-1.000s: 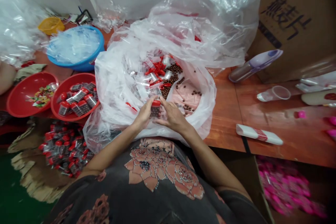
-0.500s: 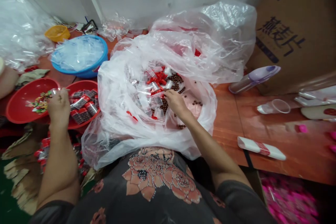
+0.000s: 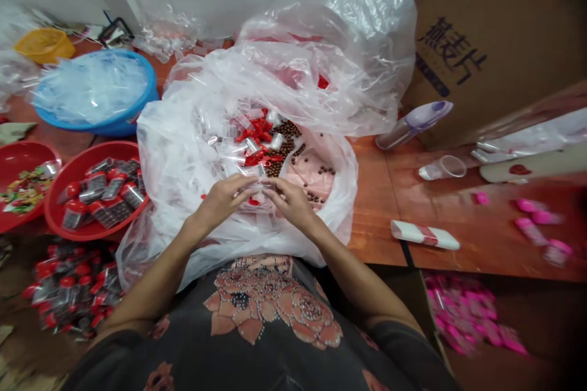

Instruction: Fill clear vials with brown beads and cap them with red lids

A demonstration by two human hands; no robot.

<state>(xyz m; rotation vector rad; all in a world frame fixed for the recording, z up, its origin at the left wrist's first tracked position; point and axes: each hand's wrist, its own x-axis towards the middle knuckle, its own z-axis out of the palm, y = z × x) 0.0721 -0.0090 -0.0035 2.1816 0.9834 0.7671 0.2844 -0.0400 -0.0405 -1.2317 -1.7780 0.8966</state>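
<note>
The left hand (image 3: 220, 200) and right hand (image 3: 288, 203) pinch a clear plastic vial (image 3: 257, 184) at the fingertips, both grips closed. Beneath them lies an open plastic bag (image 3: 177, 159) containing brown beads (image 3: 287, 129).

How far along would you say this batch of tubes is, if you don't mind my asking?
Done so far: red-capped tubes filled with dark beads fill the red basin, and a second heap lies lower down. In hand: the left hand and right hand hold a clear tube between them. Left to do: loose brown beads, clear empty tubes and red caps remain in the plastic bag.
</note>
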